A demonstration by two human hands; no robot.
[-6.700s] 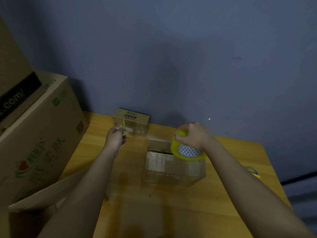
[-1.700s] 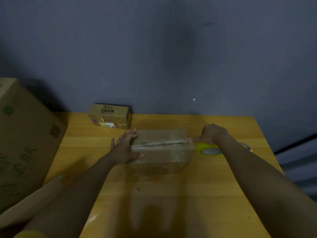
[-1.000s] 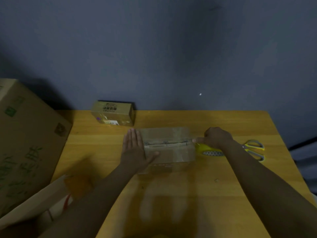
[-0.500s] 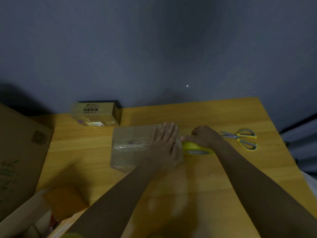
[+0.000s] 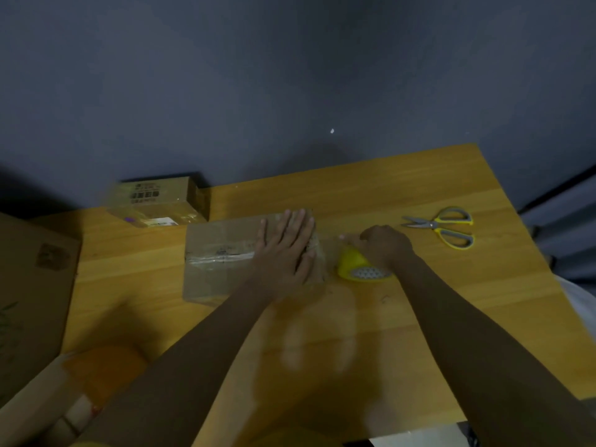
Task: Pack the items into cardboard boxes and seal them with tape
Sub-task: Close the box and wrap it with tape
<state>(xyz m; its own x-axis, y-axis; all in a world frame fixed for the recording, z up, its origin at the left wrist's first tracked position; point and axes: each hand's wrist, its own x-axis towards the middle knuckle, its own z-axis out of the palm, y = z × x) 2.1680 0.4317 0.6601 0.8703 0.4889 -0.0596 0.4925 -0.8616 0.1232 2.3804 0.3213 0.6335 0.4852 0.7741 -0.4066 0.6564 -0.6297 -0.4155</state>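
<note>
A small cardboard box (image 5: 219,262) lies closed on the wooden table (image 5: 419,301), with a strip of clear tape along its top seam. My left hand (image 5: 285,250) presses flat, fingers spread, on the right end of the box top. Just right of the box, my right hand (image 5: 385,245) grips a yellow tape roll (image 5: 353,267) that rests on the table. Clear tape runs from the roll toward the box edge.
A second sealed small box (image 5: 158,201) stands at the back left by the wall. Yellow-handled scissors (image 5: 446,225) lie at the right. A large carton (image 5: 29,291) stands at the left, with an open box and orange item (image 5: 103,369) at the lower left.
My left hand slid from the left end of the box along its top to the right end. My right hand kept hold of the tape roll beside the box.
</note>
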